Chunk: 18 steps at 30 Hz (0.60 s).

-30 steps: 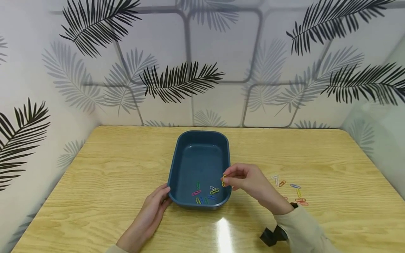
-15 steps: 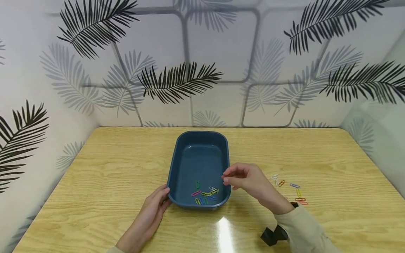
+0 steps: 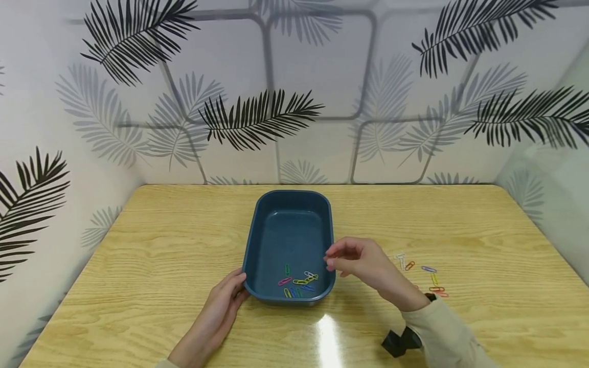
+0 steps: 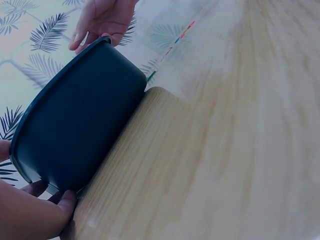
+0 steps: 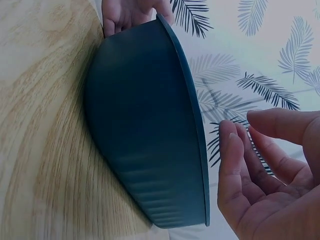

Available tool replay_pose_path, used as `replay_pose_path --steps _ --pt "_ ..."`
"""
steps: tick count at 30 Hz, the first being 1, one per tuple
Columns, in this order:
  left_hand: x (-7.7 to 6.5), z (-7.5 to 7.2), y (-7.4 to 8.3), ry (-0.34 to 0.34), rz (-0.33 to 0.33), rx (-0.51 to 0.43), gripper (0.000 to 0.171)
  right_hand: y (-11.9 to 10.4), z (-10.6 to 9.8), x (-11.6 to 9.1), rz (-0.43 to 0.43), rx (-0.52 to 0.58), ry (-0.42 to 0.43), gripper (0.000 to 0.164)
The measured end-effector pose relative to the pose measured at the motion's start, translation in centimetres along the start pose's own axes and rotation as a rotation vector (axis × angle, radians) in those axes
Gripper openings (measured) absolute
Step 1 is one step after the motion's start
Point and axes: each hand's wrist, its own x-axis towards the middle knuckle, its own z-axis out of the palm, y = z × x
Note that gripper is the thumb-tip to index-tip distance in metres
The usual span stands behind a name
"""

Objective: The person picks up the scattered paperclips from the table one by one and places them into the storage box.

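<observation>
A dark blue plastic bin [image 3: 294, 245] sits on the table with several coloured paper clips [image 3: 306, 281] lying in its near end. My left hand [image 3: 225, 299] grips the bin's near left corner, thumb over the rim and fingers against the outer wall; the left wrist view shows those fingers [image 4: 62, 202] low on the wall. Above the bin's right rim hovers my right hand [image 3: 363, 263]. In the right wrist view its thumb [image 5: 280, 125] and fingertips are bent towards each other with a gap and nothing between them.
Several more paper clips [image 3: 434, 279] in white, red, blue and yellow lie scattered on the wooden table [image 3: 184, 230] right of the bin, partly behind the right forearm. A wall with leaf patterns [image 3: 317, 148] stands along the table's back edge.
One second ago the right hand pinched a yellow paper clip over the bin; it let go, and the clip now lies among the others inside. The left hand stays put.
</observation>
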Motion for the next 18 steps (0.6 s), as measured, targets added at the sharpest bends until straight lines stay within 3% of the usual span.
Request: replay_pose_path --steps 7,18 --pt "0.1 -0.1 -0.1 0.003 -0.01 -0.007 0.05 0.6 -2.0 -0.4 0.004 -0.1 0.005 0.025" --pt "0.2 -0.2 -0.1 0.003 -0.004 -0.021 0.05 1.0 -6.4 -0.4 -0.05 -0.21 0.095 0.03"
